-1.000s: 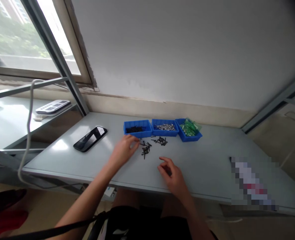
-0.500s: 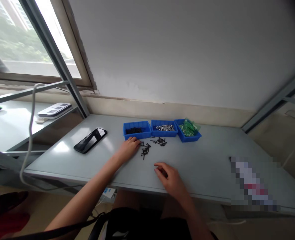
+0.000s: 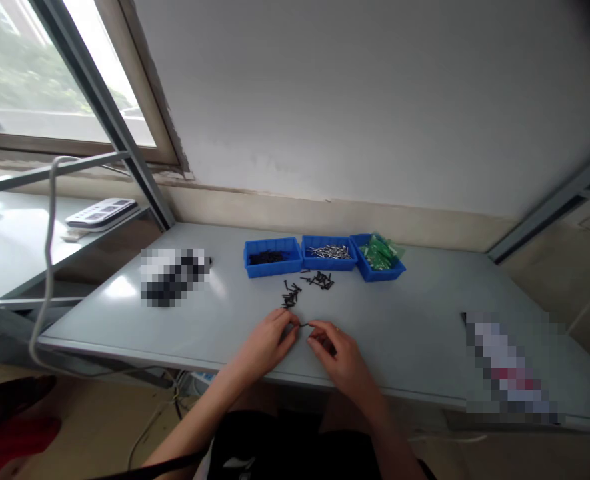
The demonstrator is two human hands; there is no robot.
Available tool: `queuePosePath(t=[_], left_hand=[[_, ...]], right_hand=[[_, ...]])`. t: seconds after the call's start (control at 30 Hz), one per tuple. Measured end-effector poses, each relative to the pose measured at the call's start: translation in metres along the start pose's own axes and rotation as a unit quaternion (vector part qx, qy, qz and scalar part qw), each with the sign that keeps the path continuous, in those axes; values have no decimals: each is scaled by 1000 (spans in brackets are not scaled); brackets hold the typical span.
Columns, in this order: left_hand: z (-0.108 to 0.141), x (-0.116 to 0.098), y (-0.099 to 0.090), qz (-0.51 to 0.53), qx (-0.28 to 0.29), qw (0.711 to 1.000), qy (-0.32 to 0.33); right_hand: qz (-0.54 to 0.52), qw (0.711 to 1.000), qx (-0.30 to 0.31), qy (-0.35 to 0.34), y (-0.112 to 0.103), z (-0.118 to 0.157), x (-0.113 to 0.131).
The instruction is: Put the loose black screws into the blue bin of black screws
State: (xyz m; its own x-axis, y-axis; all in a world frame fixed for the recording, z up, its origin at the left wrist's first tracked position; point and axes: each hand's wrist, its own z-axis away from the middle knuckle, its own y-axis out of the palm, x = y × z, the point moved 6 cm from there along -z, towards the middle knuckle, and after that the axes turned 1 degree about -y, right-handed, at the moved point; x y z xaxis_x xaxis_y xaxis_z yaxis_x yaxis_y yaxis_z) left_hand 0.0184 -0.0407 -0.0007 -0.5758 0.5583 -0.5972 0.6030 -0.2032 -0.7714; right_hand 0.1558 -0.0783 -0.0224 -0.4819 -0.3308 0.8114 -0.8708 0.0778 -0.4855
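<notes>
My left hand (image 3: 275, 337) is over the front middle of the grey table, its thumb and fingers pinched on a thin black screw (image 3: 303, 325). The screw points right, its far end reaching the fingertips of my right hand (image 3: 339, 348). Those right fingers are curled toward the thumb; what lies inside them is hidden. Just beyond my left hand is a loose pile of black screws (image 3: 291, 295), with a second pile of black screws (image 3: 321, 280) to its right. Behind them, a blue bin (image 3: 275, 269) contains more black screws.
A middle blue bin (image 3: 329, 265) holds silver screws, and a right blue bin (image 3: 382, 274) holds green plastic packets. At the left lies a blurred-out dark object (image 3: 175, 280); another pixelated item (image 3: 509, 367) is at the right. A wall rises behind the table.
My left hand has come back from beside the left bin and pile toward my right hand, now with a black screw in its fingers. My right hand has barely moved.
</notes>
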Motion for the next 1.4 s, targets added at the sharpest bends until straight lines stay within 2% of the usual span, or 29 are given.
queuePosePath(t=[0.13, 0.33, 0.63, 0.77, 0.9, 1.07, 1.23, 1.4], left_hand=[[3, 7, 11, 28, 16, 999, 4], [5, 12, 8, 61, 2, 998, -10], [5, 10, 9, 48, 26, 999, 3], [6, 10, 11, 43, 34, 998, 22], [7, 12, 12, 35, 35, 998, 33], [8, 12, 11, 16, 29, 999, 24], [9, 3, 12, -15, 40, 997, 61], [12, -13, 9, -95, 19, 988, 123]], right_hand=[[28, 999, 12, -23, 2, -1, 2], [21, 1000, -6, 9, 2, -2, -7], [51, 999, 2, -12, 4, -1, -3], [74, 997, -1, -39, 6, -4, 7], [98, 992, 21, -72, 10, -13, 24], [105, 992, 31, -54, 13, -11, 25], [118, 992, 37, -26, 9, 5, 17], [159, 986, 48, -29, 5, 9, 13]])
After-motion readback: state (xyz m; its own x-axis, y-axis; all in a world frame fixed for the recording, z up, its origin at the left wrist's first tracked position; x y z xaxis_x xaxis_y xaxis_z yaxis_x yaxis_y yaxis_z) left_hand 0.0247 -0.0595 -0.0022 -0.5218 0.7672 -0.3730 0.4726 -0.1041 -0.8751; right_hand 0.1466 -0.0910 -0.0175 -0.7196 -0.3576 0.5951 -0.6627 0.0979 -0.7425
